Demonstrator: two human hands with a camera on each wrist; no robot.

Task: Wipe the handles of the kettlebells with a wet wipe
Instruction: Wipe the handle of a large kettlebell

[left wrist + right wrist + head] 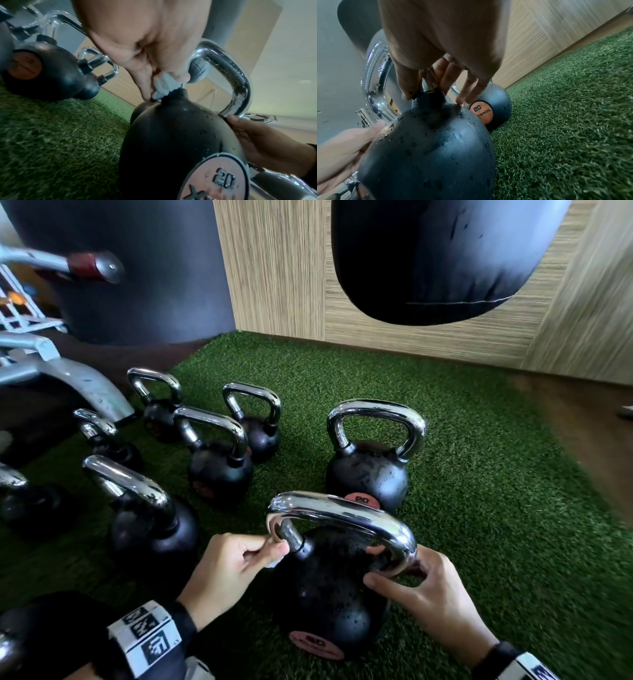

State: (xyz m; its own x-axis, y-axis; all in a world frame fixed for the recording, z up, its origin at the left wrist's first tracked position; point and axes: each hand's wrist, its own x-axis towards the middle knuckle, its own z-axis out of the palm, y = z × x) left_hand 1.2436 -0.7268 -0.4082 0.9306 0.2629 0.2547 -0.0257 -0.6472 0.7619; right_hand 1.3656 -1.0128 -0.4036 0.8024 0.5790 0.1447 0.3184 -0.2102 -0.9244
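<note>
A black 20 kettlebell (pixel 329 594) with a chrome handle (pixel 342 515) stands on the green turf right in front of me. My left hand (pixel 236 563) pinches a crumpled white wet wipe (pixel 163 86) against the left leg of the handle, just above the ball. My right hand (pixel 431 594) curls thumb and fingers round the right leg of the handle (pixel 429 83) at its base, the other fingertips (pixel 464 100) resting on the ball. Water drops dot the ball (pixel 428 148) and the handle.
A second 20 kettlebell (pixel 370 470) stands just behind; several smaller ones (pixel 219 467) line up to the left. A grey machine frame (pixel 68 385) is at far left, a dark punching bag (pixel 442 258) hangs above, and a wood-panel wall (pixel 281 275) closes the back.
</note>
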